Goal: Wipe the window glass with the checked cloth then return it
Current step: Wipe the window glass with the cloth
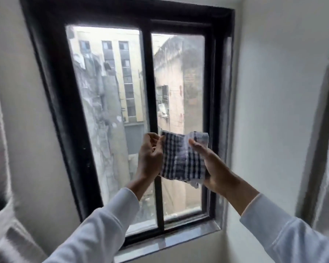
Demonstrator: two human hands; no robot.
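We held the checked cloth (182,156) before the window glass (177,82), left hand (150,154) pinching its edge, right hand (207,162) cupping beneath; light, limp, best bunched.

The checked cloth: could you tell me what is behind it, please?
Behind the checked cloth is the right window pane and the black middle bar. The glass it covers is hidden.
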